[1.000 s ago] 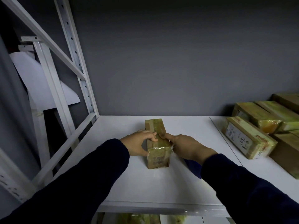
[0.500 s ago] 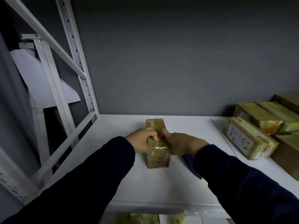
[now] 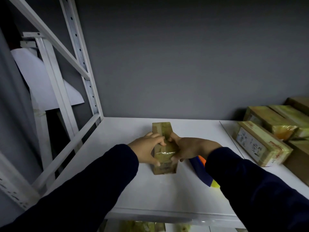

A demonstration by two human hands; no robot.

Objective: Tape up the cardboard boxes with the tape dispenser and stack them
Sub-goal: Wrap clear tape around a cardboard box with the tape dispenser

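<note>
A small, long cardboard box (image 3: 161, 129) wrapped in yellowish tape lies on the white shelf (image 3: 127, 131), its short end toward me. My left hand (image 3: 145, 149) grips its left side, fingers over the top and thumb down the near face. My right hand (image 3: 189, 148) grips the right side the same way. Behind my right forearm on the shelf lies a blue, orange and yellow object (image 3: 201, 171), mostly hidden; I cannot tell if it is the tape dispenser.
Several taped boxes (image 3: 262, 144) are stacked at the right end of the shelf. White metal rack uprights and braces (image 3: 78, 52) stand at the left. A grey wall closes the back. More taped boxes (image 3: 138, 226) show on the level below.
Both hands have slid toward the near end of the box and closed more tightly round it. The box itself has stayed in place.
</note>
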